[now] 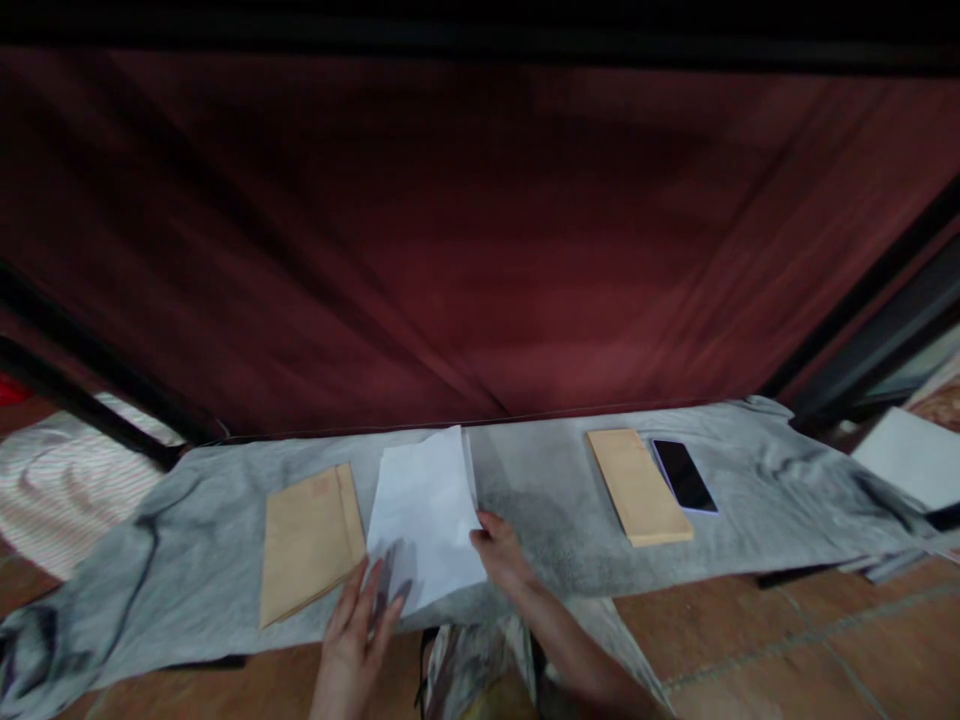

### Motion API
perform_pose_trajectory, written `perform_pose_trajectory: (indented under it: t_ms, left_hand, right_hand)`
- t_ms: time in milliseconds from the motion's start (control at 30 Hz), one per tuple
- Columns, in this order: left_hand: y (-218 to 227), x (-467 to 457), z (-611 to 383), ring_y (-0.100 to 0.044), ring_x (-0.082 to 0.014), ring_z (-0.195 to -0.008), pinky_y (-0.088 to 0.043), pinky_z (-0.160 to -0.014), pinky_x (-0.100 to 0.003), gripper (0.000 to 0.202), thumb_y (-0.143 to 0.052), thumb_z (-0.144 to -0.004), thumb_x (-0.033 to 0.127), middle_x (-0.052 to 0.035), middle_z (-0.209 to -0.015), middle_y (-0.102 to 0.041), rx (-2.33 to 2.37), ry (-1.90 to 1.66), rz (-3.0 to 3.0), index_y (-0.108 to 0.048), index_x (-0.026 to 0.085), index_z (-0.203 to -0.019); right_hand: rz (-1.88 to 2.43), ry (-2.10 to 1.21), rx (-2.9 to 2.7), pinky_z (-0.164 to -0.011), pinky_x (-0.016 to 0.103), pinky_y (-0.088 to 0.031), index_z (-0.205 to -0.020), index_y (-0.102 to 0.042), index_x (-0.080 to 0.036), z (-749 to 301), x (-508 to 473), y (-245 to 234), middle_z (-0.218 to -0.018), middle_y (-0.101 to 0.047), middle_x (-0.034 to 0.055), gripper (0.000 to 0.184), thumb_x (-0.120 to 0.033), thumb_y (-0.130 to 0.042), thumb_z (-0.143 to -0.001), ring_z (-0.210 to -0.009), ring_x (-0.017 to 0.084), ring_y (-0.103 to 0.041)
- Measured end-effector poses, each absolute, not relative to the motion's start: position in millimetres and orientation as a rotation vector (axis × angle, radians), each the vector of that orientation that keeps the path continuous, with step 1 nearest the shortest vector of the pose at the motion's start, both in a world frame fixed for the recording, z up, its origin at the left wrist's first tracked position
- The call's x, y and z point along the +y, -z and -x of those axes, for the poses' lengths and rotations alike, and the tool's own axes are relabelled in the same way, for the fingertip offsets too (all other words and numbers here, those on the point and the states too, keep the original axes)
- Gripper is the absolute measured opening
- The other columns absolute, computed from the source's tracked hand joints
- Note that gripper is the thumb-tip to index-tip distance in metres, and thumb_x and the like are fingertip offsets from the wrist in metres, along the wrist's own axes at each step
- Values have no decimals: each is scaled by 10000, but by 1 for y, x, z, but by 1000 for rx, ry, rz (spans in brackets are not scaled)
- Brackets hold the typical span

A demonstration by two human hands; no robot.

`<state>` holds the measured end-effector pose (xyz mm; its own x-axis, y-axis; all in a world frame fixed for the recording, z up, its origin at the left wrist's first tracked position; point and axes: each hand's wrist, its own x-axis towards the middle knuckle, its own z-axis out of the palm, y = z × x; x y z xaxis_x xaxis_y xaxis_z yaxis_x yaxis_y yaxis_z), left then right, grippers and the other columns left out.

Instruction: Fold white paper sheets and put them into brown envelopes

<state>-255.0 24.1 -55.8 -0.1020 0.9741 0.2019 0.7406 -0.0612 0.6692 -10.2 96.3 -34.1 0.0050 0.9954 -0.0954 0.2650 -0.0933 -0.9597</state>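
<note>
A white sheet of paper (425, 518) lies on a grey cloth (540, 510) spread over a low surface. My right hand (501, 552) pinches the sheet's right edge, fingers closed on it. My left hand (358, 622) rests at the sheet's lower left corner with its fingers stretched out and apart, fingertips touching the paper. A tan envelope stack (309, 540) sits just left of the sheet, close to my left hand.
A second tan envelope (639, 486) lies to the right on the cloth, with a black phone (683, 476) beside it. A dark red curtain (480, 250) hangs behind. Terracotta floor tiles (787, 640) run in front. White papers (907, 455) sit at far right.
</note>
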Motion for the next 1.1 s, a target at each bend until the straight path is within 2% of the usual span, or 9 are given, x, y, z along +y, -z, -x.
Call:
perform_pose_trajectory:
  t_ms: [67,167,267,400,600,733,933,1000,1100]
  left_hand:
    - [44,30,253,-388,-287,-1450,-353,-1187,-466,644,-508,-883,545,-63,-1553,-449,1936,-1043,-1402,-455,251,-1454]
    - [20,47,243,-582,-297,-1287,-501,-1065,-423,700,-435,-918,556,-170,-1421,-574,1755,-1119,-813,-408,124,-1467]
    - [-5,64,225,-690,-307,-1113,-586,-911,-442,645,-379,-939,567,-165,-1221,-703,1419,-1003,-627,-503,131,-1399]
    - [-23,73,198,-724,-332,-1003,-606,-801,-440,549,-615,-804,544,-135,-1052,-760,1309,-872,-641,-667,152,-1185]
    - [-47,86,163,-744,-322,-920,-603,-776,-409,530,-831,-616,402,-115,-943,-780,1254,-908,-719,-697,143,-1059]
    - [-104,113,129,-747,-300,-890,-591,-780,-391,552,-850,-631,356,-114,-951,-785,1119,-989,-840,-694,122,-1105]
    - [-199,144,88,-728,-240,-955,-561,-907,-382,481,-860,-666,342,-84,-1075,-775,857,-1303,-1197,-723,162,-1090]
    - [-202,146,88,-722,-242,-964,-559,-923,-394,442,-852,-677,357,-74,-1083,-775,895,-1359,-1301,-743,171,-1062]
    - [-170,145,93,-711,-279,-1009,-547,-958,-429,350,-810,-712,399,-71,-1058,-780,1031,-1266,-1452,-779,173,-978]
  right_hand:
    - [1348,-1224,-1323,-692,287,-519,-926,-719,-214,-11,88,24,-830,-729,12,266,-247,-481,-814,-741,187,-647]
    - [1228,-1289,-1231,-714,310,-517,-920,-712,-236,-48,67,8,-835,-720,12,249,-389,-537,-827,-753,199,-633]
    - [1199,-1400,-1197,-698,324,-513,-846,-702,-220,-81,40,-5,-799,-700,23,304,-505,-605,-798,-714,201,-622]
    - [1250,-1532,-1194,-727,358,-529,-900,-724,-213,-110,6,-13,-802,-710,38,401,-589,-650,-783,-738,222,-650]
    - [1124,-1579,-1115,-971,421,-490,-1163,-708,-236,-144,-2,-22,-1107,-735,60,468,-501,-728,-778,-1072,265,-663]
    - [1081,-1459,-1198,-939,397,-496,-1096,-723,-199,-163,45,-63,-1054,-748,53,437,-469,-763,-755,-1024,243,-668]
    - [958,-1172,-1193,-900,376,-517,-1043,-736,-200,-191,111,-142,-977,-769,33,371,-415,-796,-746,-905,213,-688]
    - [978,-1077,-1223,-940,387,-502,-1026,-743,-218,-199,115,-146,-1003,-769,28,334,-390,-804,-747,-932,218,-684]
    - [1034,-966,-1270,-1012,413,-465,-1048,-742,-236,-206,111,-124,-1067,-759,25,299,-369,-765,-781,-1029,230,-667]
